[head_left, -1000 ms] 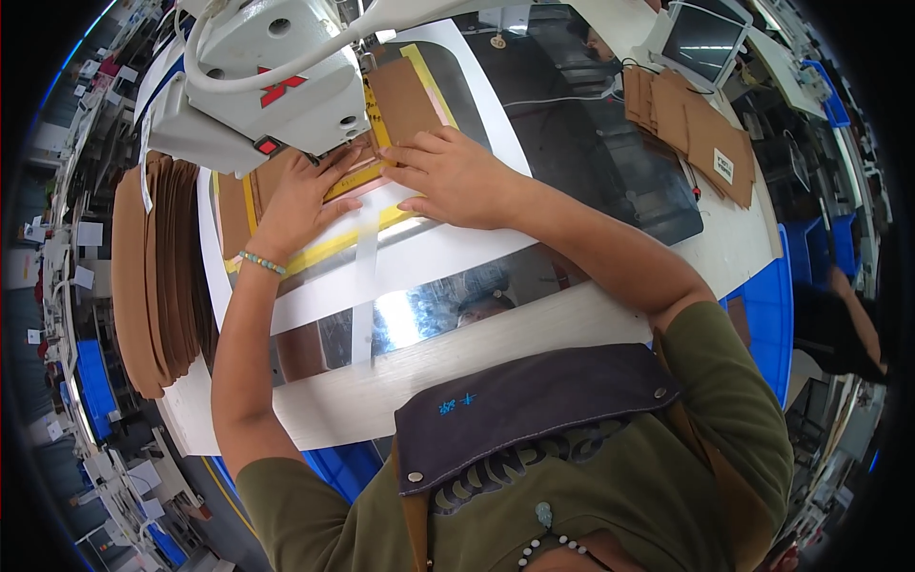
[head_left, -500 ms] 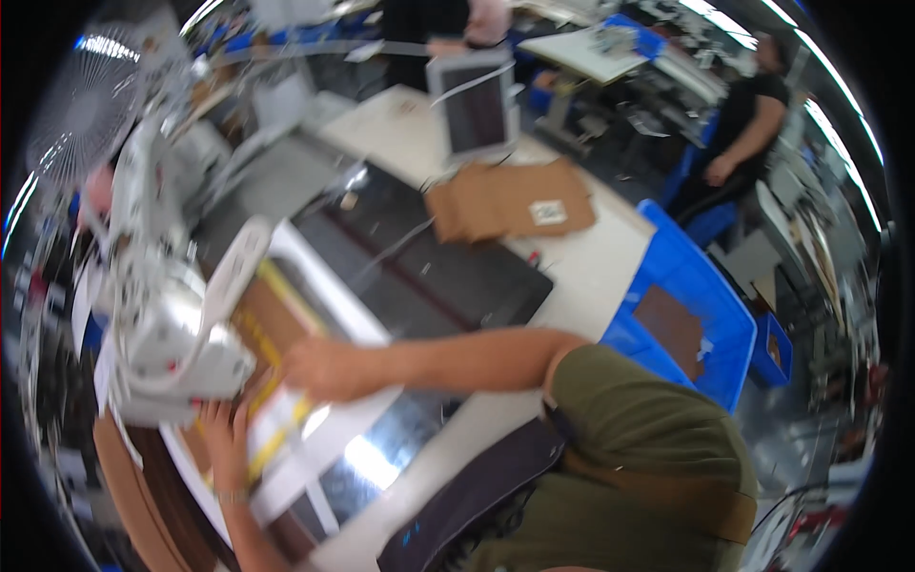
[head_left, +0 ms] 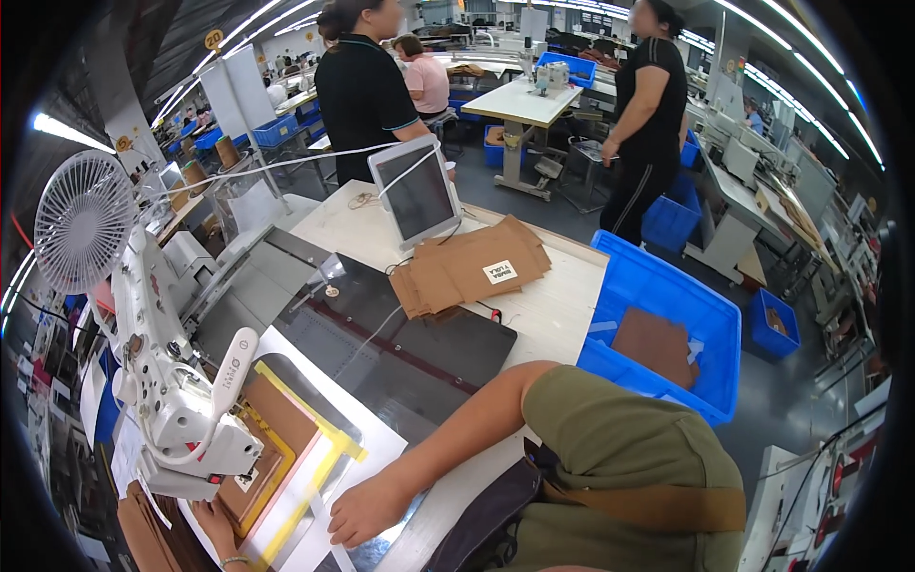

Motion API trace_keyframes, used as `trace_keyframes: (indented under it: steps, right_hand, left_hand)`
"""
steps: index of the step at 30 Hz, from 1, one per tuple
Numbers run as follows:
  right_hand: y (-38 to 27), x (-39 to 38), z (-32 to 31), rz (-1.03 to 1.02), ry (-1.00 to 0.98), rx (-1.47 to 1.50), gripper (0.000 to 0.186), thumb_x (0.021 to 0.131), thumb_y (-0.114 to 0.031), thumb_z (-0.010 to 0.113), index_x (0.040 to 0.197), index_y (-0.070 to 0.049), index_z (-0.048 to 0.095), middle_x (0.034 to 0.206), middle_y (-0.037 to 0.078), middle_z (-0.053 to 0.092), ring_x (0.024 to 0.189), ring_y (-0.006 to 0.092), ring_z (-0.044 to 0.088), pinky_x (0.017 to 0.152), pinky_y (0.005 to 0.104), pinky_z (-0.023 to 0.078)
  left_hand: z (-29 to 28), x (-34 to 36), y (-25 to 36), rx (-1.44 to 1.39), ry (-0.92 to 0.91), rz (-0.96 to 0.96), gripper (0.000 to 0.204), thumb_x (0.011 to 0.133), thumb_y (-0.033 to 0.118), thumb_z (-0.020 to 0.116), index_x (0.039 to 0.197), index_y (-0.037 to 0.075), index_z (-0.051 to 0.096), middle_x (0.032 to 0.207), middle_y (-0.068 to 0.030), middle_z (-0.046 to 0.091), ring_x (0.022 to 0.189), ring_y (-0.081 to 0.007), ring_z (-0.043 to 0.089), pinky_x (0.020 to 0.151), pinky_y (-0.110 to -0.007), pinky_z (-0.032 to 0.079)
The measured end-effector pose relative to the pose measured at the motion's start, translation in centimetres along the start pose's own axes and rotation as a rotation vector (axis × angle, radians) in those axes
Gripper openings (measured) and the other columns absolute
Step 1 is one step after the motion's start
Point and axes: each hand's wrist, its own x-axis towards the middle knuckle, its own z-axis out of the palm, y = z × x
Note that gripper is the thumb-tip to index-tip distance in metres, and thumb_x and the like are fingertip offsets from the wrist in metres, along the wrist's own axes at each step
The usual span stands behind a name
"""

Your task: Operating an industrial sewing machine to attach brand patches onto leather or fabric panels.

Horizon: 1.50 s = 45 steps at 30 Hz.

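Note:
A sewing machine head [head_left: 195, 419] overhangs a white template [head_left: 319, 386] edged with yellow tape. Inside the template lies a brown panel [head_left: 291, 415]. A smaller brown piece with a pale label [head_left: 245, 480] sits in a yellow-edged frame beside the machine head. My left hand [head_left: 213, 522] rests with fingers stretched along the near left edge of that piece, partly hidden by the machine. My right hand [head_left: 370, 507] is at the template's near right edge, its fingers curled downward and close together. Whatever is under those fingers is hidden.
A stack of brown pieces [head_left: 467, 267] lies on the table beside a tablet screen [head_left: 416, 194]. On the right stands a blue bin [head_left: 710, 329] holding brown pieces. A white fan [head_left: 86, 221] is at the left. Two people stand beyond the table, another sits behind.
My right hand has drawn back from the middle of the template to its near right edge. My left hand stays by the machine head. The view has tilted, showing more of the room.

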Motion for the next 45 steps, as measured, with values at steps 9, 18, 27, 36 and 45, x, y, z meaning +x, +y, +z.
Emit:
trace_keyframes:
  steps: [9, 18, 27, 36, 45]
  right_hand:
    - [-1.2, 0.2, -1.9, 0.111, 0.081, -0.091, 0.024, 0.099, -0.015, 0.07, 0.114, 0.003, 0.069, 0.101, 0.016, 0.065, 0.105, 0.0319, 0.063, 0.084, 0.0459, 0.048]
    - [2.2, -3.1, -3.4, 0.358, -0.023, 0.052, 0.014, 0.089, -0.025, 0.079, 0.082, -0.015, 0.073, 0.097, 0.007, 0.068, 0.102, 0.0311, 0.065, 0.087, 0.0487, 0.048]
    - [2.5, -4.5, -4.2, 0.477, 0.386, 0.664, 0.019, 0.089, -0.007, 0.078, 0.107, -0.003, 0.074, 0.103, 0.013, 0.075, 0.098, 0.03, 0.072, 0.086, 0.0412, 0.056]
    - [2.1, -5.1, -4.1, 0.548, 0.436, 0.655, 0.024, 0.087, -0.006, 0.08, 0.11, 0.0, 0.079, 0.099, 0.014, 0.078, 0.094, 0.0299, 0.074, 0.085, 0.0406, 0.057]
    - [3.9, -6.5, -2.7, 0.44, 0.498, 0.605, 0.019, 0.1, -0.019, 0.072, 0.104, -0.002, 0.08, 0.097, 0.017, 0.077, 0.092, 0.0327, 0.072, 0.083, 0.0444, 0.056]
  left_hand:
    - [-0.3, 0.9, -6.2, 0.046, 0.082, 0.049, 0.035, 0.104, 0.009, 0.063, 0.132, -0.012, 0.064, 0.137, -0.0298, 0.064, 0.128, -0.0488, 0.056, 0.113, -0.051, 0.043]
    - [6.7, 5.2, -1.3, -0.203, -0.013, -0.267, 0.045, 0.098, 0.023, 0.078, 0.128, -0.008, 0.067, 0.135, -0.0232, 0.069, 0.121, -0.0405, 0.066, 0.104, -0.048, 0.054]
    - [14.1, 8.9, -3.8, -0.467, -0.114, -0.232, 0.051, 0.107, 0.039, 0.06, 0.132, -0.004, 0.067, 0.135, -0.0214, 0.072, 0.121, -0.0402, 0.069, 0.101, -0.048, 0.056]
    - [16.0, 7.7, -3.8, -1.346, 0.048, -0.236, 0.062, 0.108, 0.052, 0.052, 0.134, -0.002, 0.068, 0.137, -0.0225, 0.072, 0.121, -0.0405, 0.07, 0.101, -0.051, 0.056]
    - [-7.6, -5.4, 15.4, 0.194, 0.378, 0.04, 0.023, 0.105, 0.009, 0.067, 0.124, -0.002, 0.071, 0.113, -0.0217, 0.076, 0.108, -0.04, 0.072, 0.095, -0.046, 0.055]
